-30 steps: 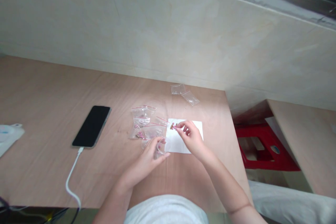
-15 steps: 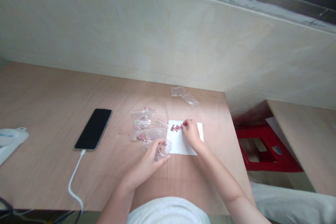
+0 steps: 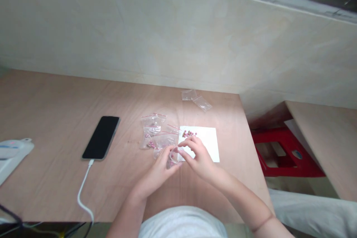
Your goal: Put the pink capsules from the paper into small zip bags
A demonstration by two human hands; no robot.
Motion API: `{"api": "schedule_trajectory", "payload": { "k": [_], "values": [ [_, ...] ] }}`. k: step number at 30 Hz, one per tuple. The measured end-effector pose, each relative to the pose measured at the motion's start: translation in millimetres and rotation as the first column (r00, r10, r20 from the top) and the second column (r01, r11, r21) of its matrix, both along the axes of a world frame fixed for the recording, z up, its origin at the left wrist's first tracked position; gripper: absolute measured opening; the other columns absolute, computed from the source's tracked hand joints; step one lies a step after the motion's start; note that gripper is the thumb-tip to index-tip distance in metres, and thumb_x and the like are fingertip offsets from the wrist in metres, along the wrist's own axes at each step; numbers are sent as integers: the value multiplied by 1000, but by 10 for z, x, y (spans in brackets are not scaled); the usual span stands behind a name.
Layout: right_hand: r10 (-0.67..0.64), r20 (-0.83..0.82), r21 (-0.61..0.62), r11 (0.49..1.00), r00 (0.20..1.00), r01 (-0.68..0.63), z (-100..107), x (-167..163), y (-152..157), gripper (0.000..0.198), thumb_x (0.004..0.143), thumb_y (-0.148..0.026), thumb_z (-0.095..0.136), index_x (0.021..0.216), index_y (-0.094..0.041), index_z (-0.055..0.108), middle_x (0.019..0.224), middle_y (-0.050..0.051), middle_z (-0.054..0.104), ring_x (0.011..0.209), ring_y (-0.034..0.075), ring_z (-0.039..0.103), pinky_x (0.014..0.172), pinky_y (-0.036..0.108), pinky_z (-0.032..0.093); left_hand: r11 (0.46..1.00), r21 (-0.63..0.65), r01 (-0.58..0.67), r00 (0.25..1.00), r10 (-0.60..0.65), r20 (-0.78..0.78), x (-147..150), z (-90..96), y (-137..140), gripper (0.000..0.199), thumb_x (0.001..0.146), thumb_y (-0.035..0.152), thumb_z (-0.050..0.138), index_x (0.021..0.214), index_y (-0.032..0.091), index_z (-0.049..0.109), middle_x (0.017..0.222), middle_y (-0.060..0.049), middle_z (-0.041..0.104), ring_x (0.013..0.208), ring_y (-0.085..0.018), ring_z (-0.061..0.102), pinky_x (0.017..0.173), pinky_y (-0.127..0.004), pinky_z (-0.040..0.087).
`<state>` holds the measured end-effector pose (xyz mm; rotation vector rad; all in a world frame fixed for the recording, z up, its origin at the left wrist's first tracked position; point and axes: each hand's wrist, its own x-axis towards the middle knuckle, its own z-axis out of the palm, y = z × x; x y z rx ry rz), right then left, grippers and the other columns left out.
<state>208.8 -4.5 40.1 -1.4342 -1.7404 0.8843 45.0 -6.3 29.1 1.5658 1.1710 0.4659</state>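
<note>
The table (image 3: 131,189) meets the wall (image 3: 178,37) along its far edge, and its right edge drops off beside the paper (image 3: 209,147), with a strip of wood between. A wide stretch of wood also separates the phone (image 3: 101,137) from the bags (image 3: 164,140), and another lies between the bags and the far edge. Past the right edge, a red object (image 3: 309,167) sits in the gap before a 2nd tabletop (image 3: 320,134).

Both forearms reach in from the near edge and converge. The left hand (image 3: 161,161) curves its thumb and fingers around a clear pouch (image 3: 172,159), holding it beside the paper's near left corner with its rounded mouth spread. The right hand (image 3: 199,158) is over the paper, thumb and forefinger extended to the mouth of the pouch; whether it pinches anything cannot be told.

Small round pink beads (image 3: 189,134), with a few brownish-gold pieces among them, lie near the paper's far left corner. The bags are thin, crinkled, see-through plastic with red seal lines, overlapping, pink bits inside. 2 small clear packets (image 3: 202,103) lie near the far edge. The phone is flat, black and glossy, a white cable (image 3: 80,193) plugged into its near end.
</note>
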Motion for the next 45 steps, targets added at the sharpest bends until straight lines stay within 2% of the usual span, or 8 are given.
{"api": "schedule_trajectory", "payload": {
  "k": [5,9,15,21,25,31,38,45],
  "values": [
    [-202,25,-53,978,979,203,-362,240,155,16,80,-28,46,83,-20,59,82,4,57,75,16,50,67,28,39,1000,-2,9,1000,-9,4,-5,-11,11,34,76,31,52,107,22,40,108,-4,50,103,-20,47,89,-33,39],
    [-376,131,-56,921,918,385,-743,416,261,16,77,-25,48,86,-17,57,81,6,58,77,18,50,71,31,39,1000,2,8,1000,-8,6,-4,-19,21,33,76,30,53,106,22,41,107,-4,50,102,-20,48,88,-33,39],
    [-322,173,-80,937,931,340,-936,461,307,13,74,-17,46,79,-18,58,85,6,55,81,18,50,72,30,39,1000,-3,7,1000,-7,10,-16,-37,21,34,76,31,53,107,22,41,109,-5,50,104,-20,47,89,-34,38],
    [-308,167,-97,940,937,327,-842,480,364,9,73,-17,49,74,-18,57,79,4,54,74,17,50,68,29,39,1000,8,18,1000,-18,-5,-24,-48,23,35,77,32,53,108,22,40,110,-5,49,106,-20,46,93,-35,35],
    [-300,82,-64,950,950,306,-526,386,244,10,76,-25,51,76,-19,59,75,3,54,65,14,47,63,28,38,1000,6,18,1000,-18,-5,-11,-28,17,35,77,33,52,108,22,40,110,-5,49,104,-20,47,92,-36,36],
    [70,-99,-49,996,993,-75,59,80,-47,15,78,-28,53,87,-22,62,77,3,52,74,14,48,65,26,39,998,55,10,999,-12,34,23,-2,5,34,79,32,50,111,23,42,114,-6,49,108,-21,45,94,-37,35],
    [-21,-273,-176,984,962,-28,75,116,-98,22,80,-30,48,98,-23,59,98,5,54,77,13,49,65,25,40,997,-14,78,986,-76,148,-79,134,-39,39,85,33,40,122,23,37,128,-5,43,119,-20,38,100,-34,30],
    [-117,-536,-343,935,836,-89,119,24,-209,19,69,-31,61,84,-20,57,85,1,56,78,13,51,70,26,41,990,-4,141,982,-139,125,-117,216,-97,49,88,35,31,133,23,20,143,-3,19,130,-19,16,108,-35,13]
  ]
}}
